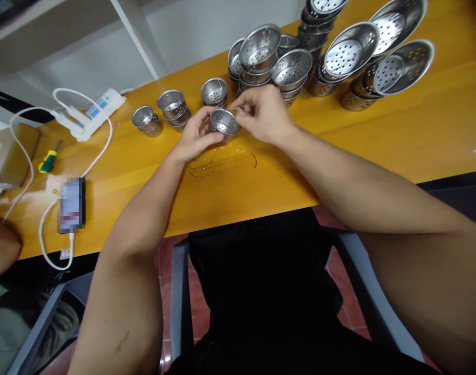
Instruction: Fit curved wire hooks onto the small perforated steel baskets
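Note:
My left hand (199, 134) grips a small perforated metal strainer cup (224, 122), thumb at the front and fingers round its left side. The cup is tilted with its mouth toward me. At the cup's right rim, my right hand (263, 113) is closed in a pinch on a thin wire (232, 108), only a short bit of which shows. Several loose curved wires (201, 167) lie on the table below my left hand. Another curved wire (249, 152) lies just to their right.
Stacks of perforated cups stand behind my hands, small ones (171, 104) at left and larger ones (351, 52) at right. On the left of the table (285, 179) are a power strip (101, 112), a charging phone (71, 205) and a screwdriver (48, 160). Another person's arm (1, 247) shows far left.

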The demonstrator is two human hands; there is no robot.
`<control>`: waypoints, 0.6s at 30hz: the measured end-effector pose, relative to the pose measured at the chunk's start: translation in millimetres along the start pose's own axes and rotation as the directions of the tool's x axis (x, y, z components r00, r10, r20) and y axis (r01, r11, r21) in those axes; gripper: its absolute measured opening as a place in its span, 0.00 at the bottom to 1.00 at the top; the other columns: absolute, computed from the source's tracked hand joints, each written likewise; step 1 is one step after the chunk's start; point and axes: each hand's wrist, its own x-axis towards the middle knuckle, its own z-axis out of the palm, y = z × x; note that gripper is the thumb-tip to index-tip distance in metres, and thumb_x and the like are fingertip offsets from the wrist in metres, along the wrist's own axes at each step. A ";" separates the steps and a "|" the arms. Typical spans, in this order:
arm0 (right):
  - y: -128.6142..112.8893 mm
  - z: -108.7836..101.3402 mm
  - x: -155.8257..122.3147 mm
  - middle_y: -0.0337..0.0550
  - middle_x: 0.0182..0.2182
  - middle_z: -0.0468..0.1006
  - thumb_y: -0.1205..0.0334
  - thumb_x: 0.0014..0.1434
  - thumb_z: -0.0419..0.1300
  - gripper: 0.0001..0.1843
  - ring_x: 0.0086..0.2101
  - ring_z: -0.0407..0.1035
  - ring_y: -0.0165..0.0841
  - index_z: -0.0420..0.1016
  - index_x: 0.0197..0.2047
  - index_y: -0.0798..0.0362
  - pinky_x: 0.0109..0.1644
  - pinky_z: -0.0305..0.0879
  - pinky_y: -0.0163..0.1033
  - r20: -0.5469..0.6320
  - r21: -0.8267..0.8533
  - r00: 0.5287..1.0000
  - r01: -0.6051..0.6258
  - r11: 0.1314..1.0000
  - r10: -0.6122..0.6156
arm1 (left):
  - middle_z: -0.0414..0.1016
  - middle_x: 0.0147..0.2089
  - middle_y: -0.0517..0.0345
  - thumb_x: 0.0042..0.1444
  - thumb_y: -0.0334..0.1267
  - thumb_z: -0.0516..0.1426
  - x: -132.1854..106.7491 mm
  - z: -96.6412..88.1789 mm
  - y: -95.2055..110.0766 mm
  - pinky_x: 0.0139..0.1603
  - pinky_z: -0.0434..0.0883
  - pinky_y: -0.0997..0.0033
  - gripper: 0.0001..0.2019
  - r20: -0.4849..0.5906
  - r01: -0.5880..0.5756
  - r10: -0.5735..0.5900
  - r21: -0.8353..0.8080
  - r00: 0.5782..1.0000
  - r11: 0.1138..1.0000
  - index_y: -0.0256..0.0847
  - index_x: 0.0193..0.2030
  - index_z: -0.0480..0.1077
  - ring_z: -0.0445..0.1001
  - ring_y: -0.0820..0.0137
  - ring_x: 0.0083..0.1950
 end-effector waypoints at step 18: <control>24.6 44.5 20.0 0.42 0.35 0.85 0.47 0.78 0.80 0.13 0.35 0.77 0.43 0.88 0.45 0.43 0.43 0.81 0.52 -0.300 0.472 0.927 0.351 0.809 -0.227 | 0.87 0.68 0.49 0.63 0.93 0.71 0.3 22.2 5.9 0.83 0.86 0.32 0.55 0.000 -0.191 0.199 0.279 0.980 0.941 0.52 0.78 0.77 0.92 0.44 0.70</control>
